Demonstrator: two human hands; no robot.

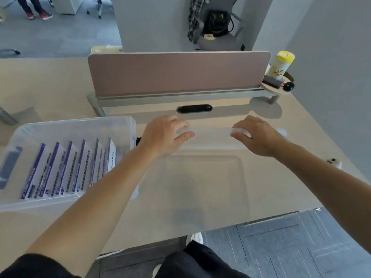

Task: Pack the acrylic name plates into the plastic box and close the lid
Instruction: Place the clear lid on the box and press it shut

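Your left hand and right hand both grip the far rim of the clear lid. The fingers curl over its edge and the thumbs pinch from the near side. The lid lies flat-wise over the counter, just to the right of the plastic box. The acrylic name plates already stand in the box in a leaning row.

Expect the lid to be light but broad and somewhat springy. A thin moulded sheet like this tends to sag or twist if you carry it by one edge only. It is probably smooth and a little slippery, so pinch on the raised rim rather than on the flat panel. Holding it on two opposite sides would likely keep it level over the box. Treat the plates as stiff and easily scratched, and any that stand too tall could stop the lid from seating.

The lid is so transparent that its near edge and corners hardly show. You cannot tell whether it rests on the counter or is lifted slightly. Your left forearm covers the box's near-right corner. The print on the plates is blurred, and their exact number is unclear. A grey clasp shows on the box's left end, but any matching one on the right is hidden.
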